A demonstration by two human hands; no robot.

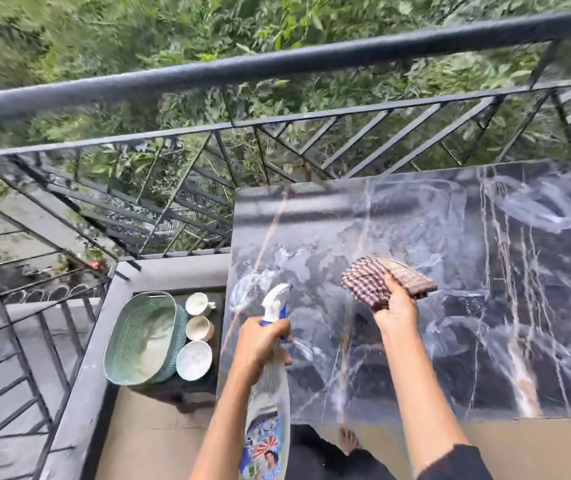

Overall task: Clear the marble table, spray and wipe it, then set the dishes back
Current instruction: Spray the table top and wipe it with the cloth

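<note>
Marble table (450, 306) bare, left hand (260, 344) gripping spray bottle (270, 403), right hand (395, 306) clutching checked cloth (374, 278), dishes (195, 336) beside basket (142, 337).

Soft daylight, motion blur, warped edges

Black metal railing (277, 64), leafy green bushes (173, 22) beyond, tan balcony floor (149, 438)
</note>
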